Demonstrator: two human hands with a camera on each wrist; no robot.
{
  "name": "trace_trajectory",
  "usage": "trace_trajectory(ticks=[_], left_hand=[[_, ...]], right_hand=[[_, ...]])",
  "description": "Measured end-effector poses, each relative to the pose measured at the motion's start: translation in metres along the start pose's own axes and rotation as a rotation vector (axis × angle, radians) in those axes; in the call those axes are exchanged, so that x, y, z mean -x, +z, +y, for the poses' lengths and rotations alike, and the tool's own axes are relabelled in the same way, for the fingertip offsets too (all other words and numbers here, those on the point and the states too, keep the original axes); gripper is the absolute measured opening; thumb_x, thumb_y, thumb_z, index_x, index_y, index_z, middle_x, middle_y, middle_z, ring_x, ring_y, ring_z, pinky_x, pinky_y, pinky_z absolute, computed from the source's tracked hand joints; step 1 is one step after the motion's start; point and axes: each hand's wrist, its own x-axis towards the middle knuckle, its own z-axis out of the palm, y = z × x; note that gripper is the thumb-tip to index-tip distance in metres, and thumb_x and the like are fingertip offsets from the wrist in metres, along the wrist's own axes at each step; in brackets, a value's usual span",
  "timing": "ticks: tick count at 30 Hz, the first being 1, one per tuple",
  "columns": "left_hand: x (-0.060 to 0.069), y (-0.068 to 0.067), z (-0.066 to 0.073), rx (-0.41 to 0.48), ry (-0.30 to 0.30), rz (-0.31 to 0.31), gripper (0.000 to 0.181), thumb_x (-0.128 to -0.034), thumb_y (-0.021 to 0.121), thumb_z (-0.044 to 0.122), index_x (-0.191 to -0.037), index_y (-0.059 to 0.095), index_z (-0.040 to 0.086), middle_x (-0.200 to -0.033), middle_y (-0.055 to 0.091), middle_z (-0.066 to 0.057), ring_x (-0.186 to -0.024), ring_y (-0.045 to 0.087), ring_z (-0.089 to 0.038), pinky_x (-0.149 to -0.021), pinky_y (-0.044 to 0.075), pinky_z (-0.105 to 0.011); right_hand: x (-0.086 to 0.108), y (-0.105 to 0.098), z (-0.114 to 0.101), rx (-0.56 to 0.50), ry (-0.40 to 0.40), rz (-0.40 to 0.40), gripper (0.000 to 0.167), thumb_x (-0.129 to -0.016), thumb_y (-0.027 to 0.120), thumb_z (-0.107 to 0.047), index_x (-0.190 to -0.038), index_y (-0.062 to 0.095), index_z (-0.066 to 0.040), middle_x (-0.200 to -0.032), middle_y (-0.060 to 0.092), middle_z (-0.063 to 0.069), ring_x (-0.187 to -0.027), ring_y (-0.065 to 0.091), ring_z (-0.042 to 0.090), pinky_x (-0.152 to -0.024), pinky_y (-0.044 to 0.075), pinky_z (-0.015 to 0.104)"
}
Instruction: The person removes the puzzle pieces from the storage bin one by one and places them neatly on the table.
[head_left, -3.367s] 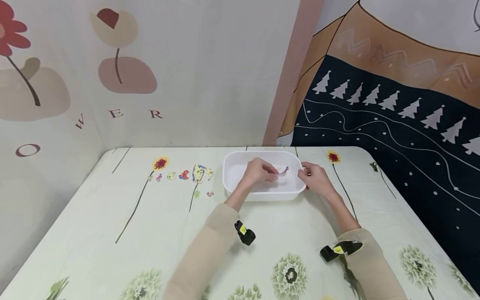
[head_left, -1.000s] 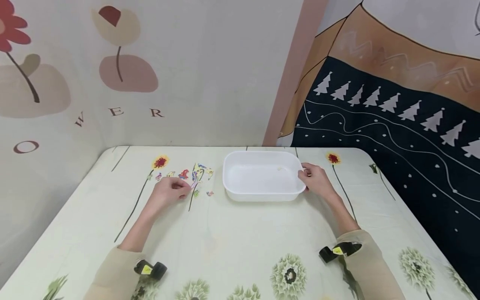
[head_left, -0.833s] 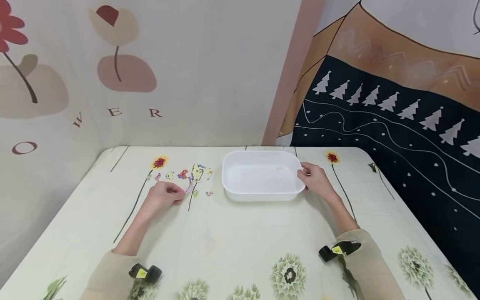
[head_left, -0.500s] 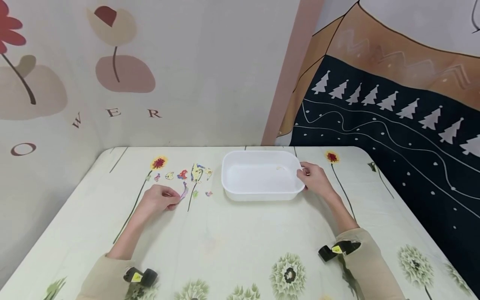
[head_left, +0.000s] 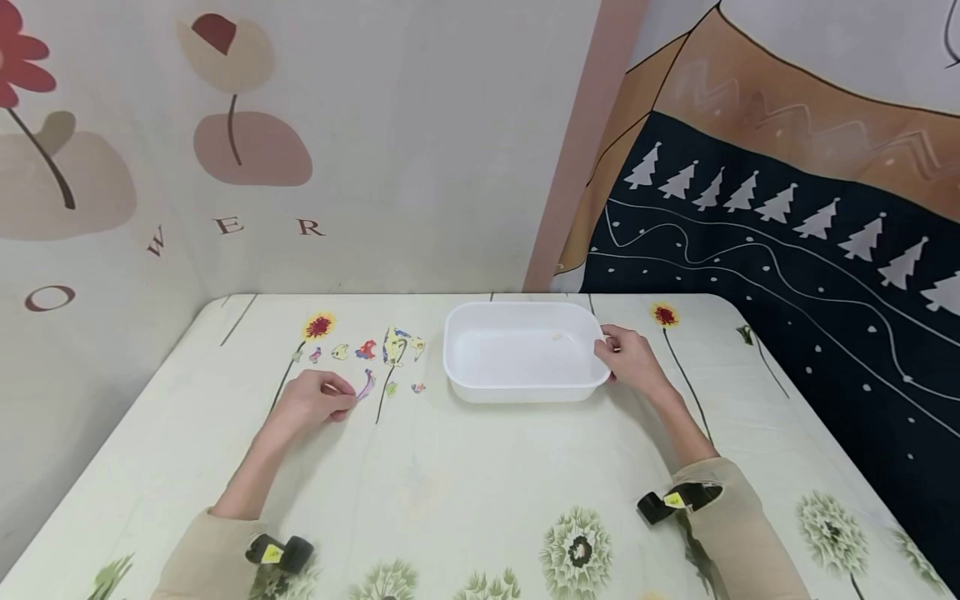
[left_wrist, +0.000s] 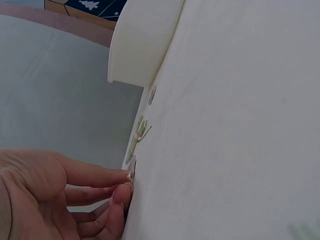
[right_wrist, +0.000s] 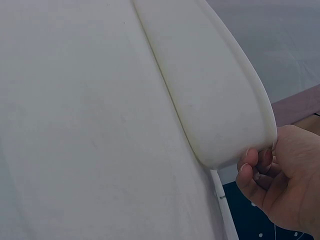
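Between thumb and fingertips, my left hand (head_left: 313, 397) pinches one end of a thin curved purple sticker (head_left: 367, 383), low at the tablecloth. In the left wrist view the left hand (left_wrist: 75, 195) partly covers it. My right hand (head_left: 634, 360) grips the right end of a white plastic tub (head_left: 525, 393) by its rim; the right wrist view shows curled fingers (right_wrist: 250, 156) under that rim. Around the left hand lie small flat stickers: a red one (head_left: 366, 349), a pale yellow one (head_left: 340, 352) and a larger yellow-and-blue one (head_left: 392, 347).
A green sticker (head_left: 392, 388) and a small pinkish one (head_left: 418, 387) lie between the purple sticker and the tub. A faint yellowish mark (head_left: 557, 337) shows inside the tub. The tablecloth (head_left: 480, 467) has printed flowers and meets a curtain-like wall behind.
My left hand has carried the purple sticker out of the tub, leftward to the other stickers, then slightly nearer and down to the cloth. My right hand stays on the tub.
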Motion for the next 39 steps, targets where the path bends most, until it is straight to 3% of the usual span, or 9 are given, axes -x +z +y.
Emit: trace_trajectory(ticks=[7,14,25,31,39], left_hand=[[-0.003,0.002,-0.001,-0.023,0.038,0.084,0.021,-0.0965,0.062,0.014,-0.107,0.068,-0.002,-0.083,0.069,-0.007,-0.077,0.061,-0.022,-0.068,0.043,-0.033],[-0.005,0.006,0.006,0.023,0.148,0.18,0.019,-0.0968,0.065,0.015,-0.106,0.07,-0.001,-0.093,0.071,-0.011,-0.091,0.064,-0.027,-0.076,0.045,-0.034],[-0.015,0.016,0.026,0.129,0.229,0.208,0.019,-0.0971,0.067,0.014,-0.108,0.07,-0.002,-0.102,0.072,-0.015,-0.085,0.063,-0.02,-0.071,0.048,-0.019],[-0.02,0.027,0.044,0.206,0.271,0.215,0.019,-0.0975,0.066,0.013,-0.109,0.07,-0.001,-0.095,0.069,-0.013,-0.084,0.062,-0.021,-0.072,0.048,-0.019],[-0.024,0.049,0.073,0.268,0.341,0.17,0.018,-0.0975,0.067,0.014,-0.109,0.071,0.001,-0.097,0.07,-0.012,-0.089,0.064,-0.022,-0.079,0.05,-0.022]], right_hand=[[0.0,0.0,0.001,-0.003,-0.002,0.002,0.046,-0.098,0.052,-0.014,-0.139,0.051,0.008,-0.071,0.054,0.007,-0.053,0.057,0.019,-0.049,0.046,0.024],[0.0,0.0,0.0,-0.015,-0.007,0.003,0.045,-0.098,0.052,-0.013,-0.138,0.052,0.008,-0.071,0.054,0.006,-0.053,0.057,0.018,-0.048,0.046,0.024],[-0.001,0.001,0.002,-0.005,-0.002,0.002,0.046,-0.099,0.051,-0.013,-0.139,0.052,0.008,-0.071,0.053,0.006,-0.054,0.057,0.019,-0.049,0.047,0.024],[-0.001,0.001,0.003,-0.018,-0.013,0.007,0.044,-0.099,0.052,-0.012,-0.137,0.053,0.008,-0.07,0.053,0.006,-0.053,0.057,0.019,-0.048,0.046,0.024],[-0.002,0.001,0.004,-0.012,-0.015,0.011,0.044,-0.099,0.052,-0.013,-0.138,0.053,0.008,-0.069,0.052,0.006,-0.052,0.056,0.02,-0.048,0.044,0.025]])
